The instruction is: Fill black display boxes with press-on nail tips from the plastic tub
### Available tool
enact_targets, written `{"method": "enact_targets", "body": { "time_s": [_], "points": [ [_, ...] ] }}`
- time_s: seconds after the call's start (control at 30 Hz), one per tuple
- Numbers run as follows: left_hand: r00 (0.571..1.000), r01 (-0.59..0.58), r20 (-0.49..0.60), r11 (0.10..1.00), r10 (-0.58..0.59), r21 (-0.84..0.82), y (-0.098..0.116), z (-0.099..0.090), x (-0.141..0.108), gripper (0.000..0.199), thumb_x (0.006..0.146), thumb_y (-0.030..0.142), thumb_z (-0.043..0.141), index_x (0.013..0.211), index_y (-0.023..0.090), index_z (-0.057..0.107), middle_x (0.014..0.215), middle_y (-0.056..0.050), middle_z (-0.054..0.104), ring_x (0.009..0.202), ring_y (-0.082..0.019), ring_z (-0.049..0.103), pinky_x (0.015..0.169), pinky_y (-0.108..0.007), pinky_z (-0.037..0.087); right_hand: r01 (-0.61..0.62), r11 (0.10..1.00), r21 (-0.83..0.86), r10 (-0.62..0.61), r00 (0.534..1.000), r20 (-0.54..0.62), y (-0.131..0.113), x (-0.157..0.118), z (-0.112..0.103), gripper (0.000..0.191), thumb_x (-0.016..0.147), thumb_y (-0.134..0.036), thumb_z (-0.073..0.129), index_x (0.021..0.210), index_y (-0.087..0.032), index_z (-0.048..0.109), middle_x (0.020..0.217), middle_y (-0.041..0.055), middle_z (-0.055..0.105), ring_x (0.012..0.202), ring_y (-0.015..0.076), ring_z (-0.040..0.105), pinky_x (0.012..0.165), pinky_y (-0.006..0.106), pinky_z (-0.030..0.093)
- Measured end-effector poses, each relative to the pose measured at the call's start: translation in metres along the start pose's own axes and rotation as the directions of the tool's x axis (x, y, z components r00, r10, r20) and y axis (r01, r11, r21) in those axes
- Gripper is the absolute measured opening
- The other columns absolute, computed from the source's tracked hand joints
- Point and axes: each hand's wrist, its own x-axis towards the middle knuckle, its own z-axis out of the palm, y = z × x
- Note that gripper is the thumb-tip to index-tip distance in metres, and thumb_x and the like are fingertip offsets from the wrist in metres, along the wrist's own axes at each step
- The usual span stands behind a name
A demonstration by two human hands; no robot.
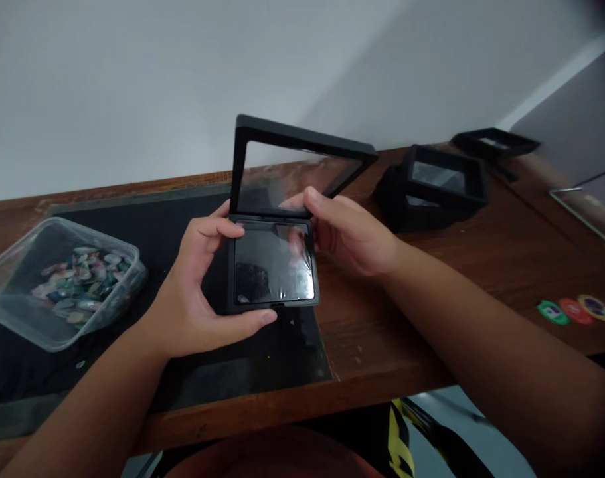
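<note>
Between my hands is a black hinged display frame (275, 299), opened like a book. Its clear-windowed lid (302, 136) stands tilted up, and the lower half faces me with a shiny, wrinkled clear film that mirrors fingers. My left hand (195, 292) grips the left edge of the lower half, fingers at its upper left corner and thumb along the bottom edge. At the hinge on the right side, my right hand (349, 232) is closed on the frame, thumb in front of the lid's lower edge. Some of its fingers are hidden behind.
A clear plastic tub (56, 345) of small glossy, mixed-colour pieces (86, 282) stands on the black mat (197, 388) at left. Several stacked black frames (441, 186) and another black frame (496, 143) lie back right. Round coloured badges (576, 311) sit on the wooden table (382, 355).
</note>
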Motion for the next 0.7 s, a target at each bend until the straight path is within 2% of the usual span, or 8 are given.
{"method": "enact_targets", "body": {
  "time_s": [0.1,0.2,0.3,0.43,0.53,0.7],
  "points": [
    [0.999,-0.047,0.025,0.998,0.048,-0.042,0.0,0.001,0.002,0.08,0.072,0.031,0.096,0.136,0.029,0.049,0.139,-0.011,0.059,0.144,-0.037,0.058,0.135,-0.069,0.028,-0.047,0.996,0.08,0.045,0.999,0.028,-0.002,0.0,0.002,0.047,0.08,-0.062,0.086,0.078,-0.022,0.062,0.064,-0.0021,0.066,0.056,0.0142,0.064,0.054,0.026,0.052],
    [0.998,-0.056,0.027,0.998,0.056,-0.019,0.002,0.001,0.001,0.077,0.075,0.026,0.094,0.136,0.029,0.048,0.137,-0.01,0.061,0.14,-0.035,0.061,0.135,-0.068,0.028,-0.067,0.986,0.151,0.061,0.997,0.044,-0.001,0.0,0.002,0.023,0.075,-0.033,0.082,0.086,-0.021,0.066,0.064,-0.0029,0.069,0.058,0.0155,0.065,0.057,0.027,0.055],
    [0.999,-0.034,0.001,0.999,0.034,0.027,0.002,0.002,-0.002,0.08,0.073,0.026,0.095,0.137,0.029,0.047,0.14,-0.01,0.06,0.15,-0.039,0.052,0.133,-0.068,0.033,-0.048,0.985,0.166,0.044,0.999,0.028,0.001,0.002,0.001,0.018,0.067,-0.019,0.073,0.084,-0.02,0.069,0.065,-0.0028,0.071,0.058,0.0141,0.063,0.055,0.025,0.051],
    [0.999,-0.011,-0.029,0.996,0.013,0.09,0.0,0.005,-0.004,0.083,0.072,0.028,0.096,0.139,0.03,0.047,0.146,-0.012,0.054,0.154,-0.041,0.048,0.127,-0.062,0.046,-0.048,0.982,0.181,0.05,0.999,-0.008,0.004,0.004,0.003,0.007,0.065,-0.017,0.072,0.069,-0.02,0.068,0.061,-0.0029,0.067,0.058,0.0123,0.058,0.056,0.024,0.047],
    [0.998,-0.034,-0.045,0.99,0.04,0.14,0.0,0.006,-0.004,0.083,0.073,0.029,0.096,0.14,0.03,0.046,0.148,-0.012,0.052,0.154,-0.042,0.047,0.126,-0.062,0.046,-0.088,0.976,0.2,0.097,0.994,-0.039,0.006,0.004,0.005,0.005,0.066,-0.021,0.074,0.067,-0.02,0.069,0.064,-0.0016,0.065,0.06,0.0131,0.056,0.06,0.026,0.048],
    [0.99,-0.088,-0.086,0.959,0.115,0.268,0.001,0.006,-0.005,0.079,0.076,0.03,0.093,0.141,0.028,0.049,0.14,-0.01,0.055,0.152,-0.04,0.048,0.125,-0.06,0.048,-0.219,0.938,0.268,0.247,0.966,-0.076,0.011,0.003,0.005,0.009,0.069,-0.028,0.076,0.071,-0.02,0.073,0.071,0.0,0.069,0.067,0.0144,0.06,0.069,0.027,0.054]
  ]
}}
